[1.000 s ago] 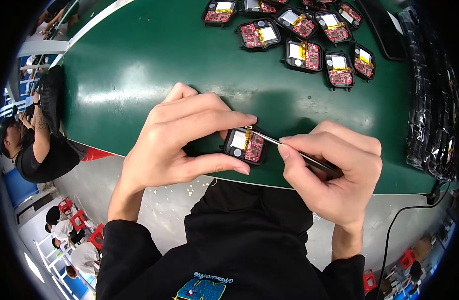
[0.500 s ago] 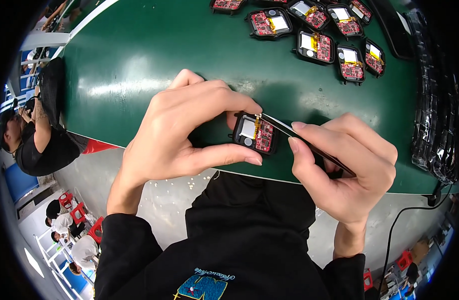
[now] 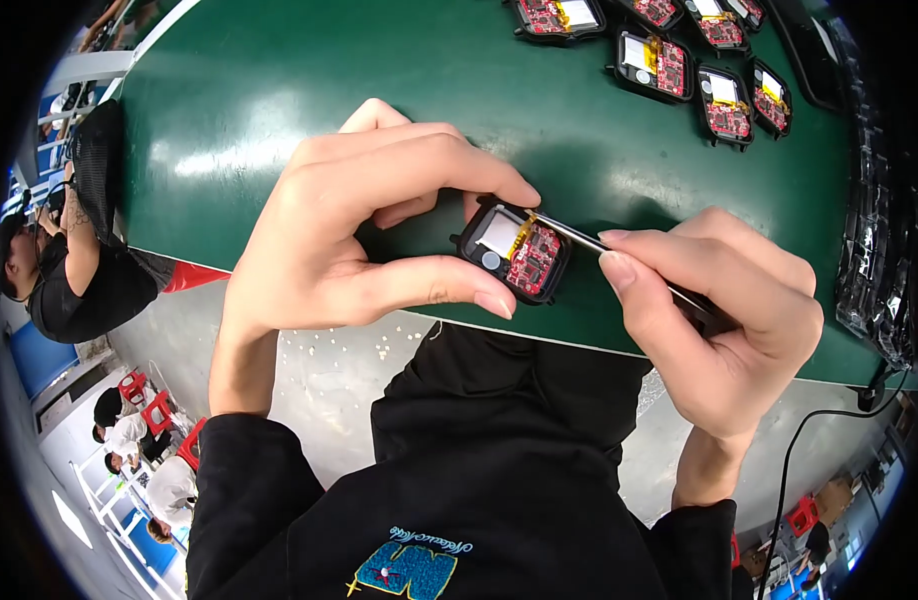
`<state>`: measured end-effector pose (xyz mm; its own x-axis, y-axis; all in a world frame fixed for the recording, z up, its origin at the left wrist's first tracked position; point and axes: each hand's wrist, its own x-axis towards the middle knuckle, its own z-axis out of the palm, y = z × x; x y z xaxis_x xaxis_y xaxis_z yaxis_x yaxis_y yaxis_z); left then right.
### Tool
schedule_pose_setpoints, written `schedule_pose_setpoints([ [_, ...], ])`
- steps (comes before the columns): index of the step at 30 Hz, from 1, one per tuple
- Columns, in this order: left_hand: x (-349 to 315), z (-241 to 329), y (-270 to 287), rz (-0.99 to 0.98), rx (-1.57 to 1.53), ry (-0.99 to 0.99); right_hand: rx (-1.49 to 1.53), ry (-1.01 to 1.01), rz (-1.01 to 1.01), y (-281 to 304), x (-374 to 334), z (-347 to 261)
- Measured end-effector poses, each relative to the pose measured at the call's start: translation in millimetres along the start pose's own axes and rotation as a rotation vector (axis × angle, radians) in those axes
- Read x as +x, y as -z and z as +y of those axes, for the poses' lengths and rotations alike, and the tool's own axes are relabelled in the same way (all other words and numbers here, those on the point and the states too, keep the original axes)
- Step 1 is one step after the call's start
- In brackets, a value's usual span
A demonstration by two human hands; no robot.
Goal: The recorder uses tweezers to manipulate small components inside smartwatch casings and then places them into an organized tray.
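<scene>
Between the thumb and forefinger of my left hand (image 3: 359,225) is a small black device housing (image 3: 551,290). It holds a red circuit board (image 3: 541,258), a whitish battery-like block (image 3: 502,233), a strip of yellow tape and a round grey disc. My right hand (image 3: 724,315) pinches a pair of slim metal tweezers (image 3: 574,234). Their tips touch the housing's far edge by the yellow tape, right beside my left forefinger. Whether the tips grip anything there is too small to tell.
Several similar open housings (image 3: 655,65) with red boards lie at the far right of the green table (image 3: 239,130). Black plastic-wrapped strips (image 3: 874,230) line the right edge, with a black cable (image 3: 789,450) hanging below. A seated person (image 3: 64,260) is at the left.
The housing has turned slightly clockwise in my left hand. My right hand and the tweezers have shifted a little to the right. The far housings sit higher and further right in view.
</scene>
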<state>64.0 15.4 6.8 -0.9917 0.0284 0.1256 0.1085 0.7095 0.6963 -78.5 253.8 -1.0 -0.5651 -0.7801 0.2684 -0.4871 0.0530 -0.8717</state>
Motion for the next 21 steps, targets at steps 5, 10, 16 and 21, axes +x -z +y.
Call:
schedule_pose_setpoints([
  [5,-0.2,-3.1,0.1,-0.019,-0.026,-0.012,0.032,-0.042,-0.014,3.0,-1.6,0.0],
  [10,-1.7,-2.8,-0.1,-0.012,-0.030,-0.016,0.047,-0.052,-0.015,3.8,-3.1,0.7],
  [16,-1.7,-5.1,-2.5,-0.013,0.031,-0.056,0.055,-0.039,-0.064,4.1,-2.0,4.1],
  [21,3.6,1.4,-0.2,-0.039,0.033,-0.015,0.018,-0.004,-0.058,4.4,0.1,4.4],
])
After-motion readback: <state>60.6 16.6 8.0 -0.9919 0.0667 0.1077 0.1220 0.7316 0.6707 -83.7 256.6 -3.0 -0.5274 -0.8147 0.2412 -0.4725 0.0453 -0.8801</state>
